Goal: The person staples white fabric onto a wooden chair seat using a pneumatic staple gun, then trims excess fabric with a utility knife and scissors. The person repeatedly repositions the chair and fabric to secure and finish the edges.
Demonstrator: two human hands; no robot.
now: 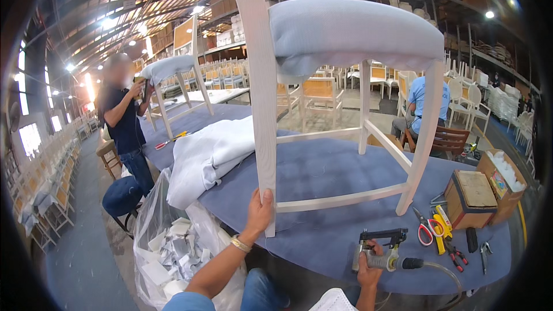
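the left hand (259,210) is closed around the lower end of one leg of the pale wooden chair with a light blue padded seat (345,40), near the front edge of the long work table covered in blue cloth (322,173). the chair stands upright on this table, and its legs and thin rails fill the middle of the view. the right hand (368,268) grips the handle of the grey and black pneumatic staple gun (383,250), which rests on the table edge with a hose going off to the right.

right of the gun lie red-handled scissors (425,230) and a yellow tool (442,224). behind them stands a small brown wooden box with a flat lid (469,196), and beside it an open cardboard box with white filling and a coloured label on its side (504,181). a pile of white fabric (207,155) lies on the table at the left. below it a clear plastic bag of white scraps (167,247) stands on the floor.
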